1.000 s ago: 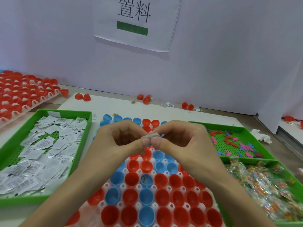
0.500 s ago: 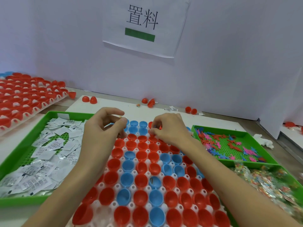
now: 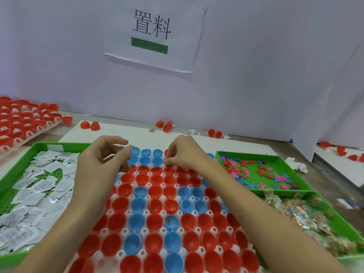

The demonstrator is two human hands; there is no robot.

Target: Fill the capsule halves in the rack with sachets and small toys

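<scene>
A white rack of red and blue capsule halves fills the middle. One blue half holds something; most look empty. My left hand hovers over the rack's far left corner, fingers curled, with a tiny colourful piece at the thumb tip. Over the far row, my right hand pinches a small red piece just above a capsule half. The left green tray holds white sachets. The right green tray holds small flat toys.
A second green tray at the front right holds clear packets of coloured bits. Another rack of red halves lies at the far left. Loose red halves lie along the white wall, which carries a paper sign.
My hands were together near the camera, both pinching one small piece. They have separated and moved out to the rack's far rows, each with a piece at its fingertips.
</scene>
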